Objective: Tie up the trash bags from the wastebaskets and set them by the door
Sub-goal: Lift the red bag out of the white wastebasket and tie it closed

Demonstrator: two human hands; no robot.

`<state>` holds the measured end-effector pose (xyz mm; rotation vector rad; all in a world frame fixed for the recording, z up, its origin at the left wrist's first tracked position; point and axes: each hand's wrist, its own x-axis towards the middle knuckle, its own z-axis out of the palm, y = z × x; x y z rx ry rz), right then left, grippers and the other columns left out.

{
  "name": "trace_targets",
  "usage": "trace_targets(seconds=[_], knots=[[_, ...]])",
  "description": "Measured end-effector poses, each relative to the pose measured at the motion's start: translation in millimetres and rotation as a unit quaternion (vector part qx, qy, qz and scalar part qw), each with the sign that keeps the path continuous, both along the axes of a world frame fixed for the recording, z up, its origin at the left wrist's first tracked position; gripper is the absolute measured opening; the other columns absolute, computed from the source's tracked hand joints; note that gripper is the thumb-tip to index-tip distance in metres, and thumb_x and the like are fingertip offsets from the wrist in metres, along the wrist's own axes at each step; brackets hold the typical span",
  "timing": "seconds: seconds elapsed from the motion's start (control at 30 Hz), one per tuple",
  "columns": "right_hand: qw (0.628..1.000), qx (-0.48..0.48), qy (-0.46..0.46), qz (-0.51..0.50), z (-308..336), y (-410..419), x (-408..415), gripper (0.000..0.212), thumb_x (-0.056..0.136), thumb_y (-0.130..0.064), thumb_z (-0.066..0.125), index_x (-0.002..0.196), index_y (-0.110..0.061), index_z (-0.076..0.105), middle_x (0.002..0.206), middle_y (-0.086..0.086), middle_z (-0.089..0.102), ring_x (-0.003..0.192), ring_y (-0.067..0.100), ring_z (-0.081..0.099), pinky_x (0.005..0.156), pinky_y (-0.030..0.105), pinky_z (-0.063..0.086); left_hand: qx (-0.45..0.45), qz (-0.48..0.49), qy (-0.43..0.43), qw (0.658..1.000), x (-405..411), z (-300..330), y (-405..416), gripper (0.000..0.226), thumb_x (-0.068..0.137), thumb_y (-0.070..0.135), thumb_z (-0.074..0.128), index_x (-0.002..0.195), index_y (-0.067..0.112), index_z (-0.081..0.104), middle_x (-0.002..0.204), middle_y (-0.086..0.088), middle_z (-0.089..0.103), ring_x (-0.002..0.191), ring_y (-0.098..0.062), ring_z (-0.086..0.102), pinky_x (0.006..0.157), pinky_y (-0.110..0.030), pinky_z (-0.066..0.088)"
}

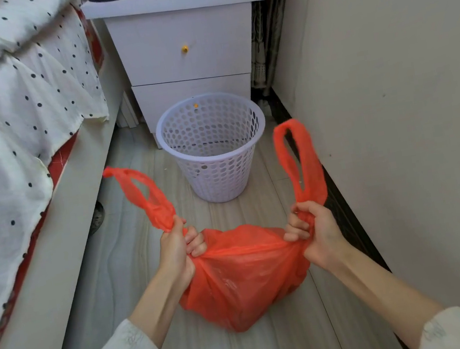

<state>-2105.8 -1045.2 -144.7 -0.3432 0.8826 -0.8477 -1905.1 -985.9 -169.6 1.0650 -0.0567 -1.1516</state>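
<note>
Sweeping from the left, we have the bed with its spotted cover, then the left hand clenched tight around one handle loop of the red trash bag, which sits on the floor between both arms. Beyond it stands the white wastebasket, bare inside, in front of the nightstand. Over on the right, the right hand grips the other loop upright, near the wall.
</note>
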Motion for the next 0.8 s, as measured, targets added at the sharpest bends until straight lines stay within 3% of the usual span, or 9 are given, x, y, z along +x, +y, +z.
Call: trace_targets(seconds=[0.13,0.27,0.33,0.43,0.5,0.6,0.67,0.73,0.8], knots=[[0.995,-0.006,0.064,0.069,-5,5,7,0.024,0.090,-0.029,0.037,0.075,-0.012,0.045,0.040,-0.006,0.027,0.029,0.004,0.022,0.032,0.012,0.018,0.028,-0.095,0.010,0.995,-1,7,2,0.029,0.090,0.015,0.036,0.062,0.017,0.030,0.033,0.007,0.027,0.024,-0.004,0.021,0.031,-0.011,0.018],[0.990,-0.001,0.117,0.081,-16,5,11,0.033,0.099,-0.030,0.029,0.076,-0.012,0.044,0.034,-0.008,0.031,0.025,0.001,0.023,0.029,0.008,0.016,0.013,-0.132,0.024,0.991,-6,7,6,0.015,0.088,0.014,0.033,0.080,0.013,0.045,0.038,0.005,0.032,0.029,-0.007,0.026,0.036,-0.014,0.025],[0.987,0.000,0.138,0.083,-19,7,15,0.032,0.101,-0.026,0.028,0.074,-0.013,0.041,0.036,-0.005,0.035,0.024,0.002,0.026,0.028,0.008,0.019,0.008,-0.179,-0.008,0.984,-11,5,8,0.021,0.095,0.018,0.030,0.084,0.012,0.047,0.038,0.007,0.033,0.028,-0.004,0.026,0.035,-0.011,0.025],[0.983,-0.010,0.155,0.096,-21,10,18,0.029,0.101,-0.020,0.028,0.075,-0.013,0.038,0.055,0.006,0.036,0.025,0.006,0.037,0.028,0.010,0.026,0.022,-0.273,-0.093,0.957,-22,8,10,0.030,0.098,0.028,0.027,0.075,0.016,0.042,0.037,0.009,0.030,0.028,0.000,0.022,0.032,-0.009,0.020],[0.972,-0.030,0.191,0.134,-22,12,17,0.027,0.101,-0.016,0.027,0.076,-0.013,0.037,0.056,0.004,0.033,0.024,0.005,0.035,0.027,0.008,0.021,0.052,-0.319,-0.173,0.930,-30,11,10,0.034,0.098,0.033,0.026,0.069,0.019,0.036,0.034,0.010,0.027,0.027,0.001,0.018,0.031,-0.007,0.016],[0.950,-0.051,0.242,0.191,-22,11,12,0.024,0.097,-0.011,0.032,0.075,-0.015,0.039,0.041,-0.007,0.028,0.024,0.000,0.021,0.027,0.008,0.013,0.102,-0.360,-0.283,0.883,-37,15,9,0.037,0.098,0.034,0.026,0.065,0.019,0.033,0.035,0.009,0.028,0.024,0.001,0.017,0.031,-0.004,0.014],[0.943,-0.044,0.242,0.224,-19,9,11,0.021,0.089,-0.010,0.039,0.070,-0.018,0.037,0.043,-0.008,0.026,0.027,0.000,0.020,0.028,0.010,0.012,0.114,-0.372,-0.364,0.846,-39,19,10,0.036,0.098,0.029,0.027,0.064,0.019,0.034,0.044,0.003,0.030,0.026,-0.003,0.024,0.029,-0.011,0.016],[0.933,-0.047,0.231,0.272,-13,11,10,0.022,0.087,-0.020,0.049,0.068,-0.020,0.036,0.051,-0.006,0.025,0.032,0.002,0.022,0.028,0.013,0.014,0.113,-0.375,-0.469,0.792,-40,22,12,0.037,0.098,0.025,0.029,0.063,0.019,0.037,0.052,-0.005,0.039,0.043,-0.020,0.041,0.038,-0.025,0.027],[0.914,-0.077,0.235,0.321,-8,16,12,0.028,0.080,-0.045,0.059,0.074,-0.022,0.044,0.055,-0.006,0.025,0.039,0.002,0.021,0.032,0.013,0.014,0.131,-0.390,-0.575,0.707,-38,20,12,0.036,0.098,0.025,0.031,0.070,0.013,0.049,0.076,-0.022,0.060,0.076,-0.035,0.056,0.063,-0.037,0.038]])
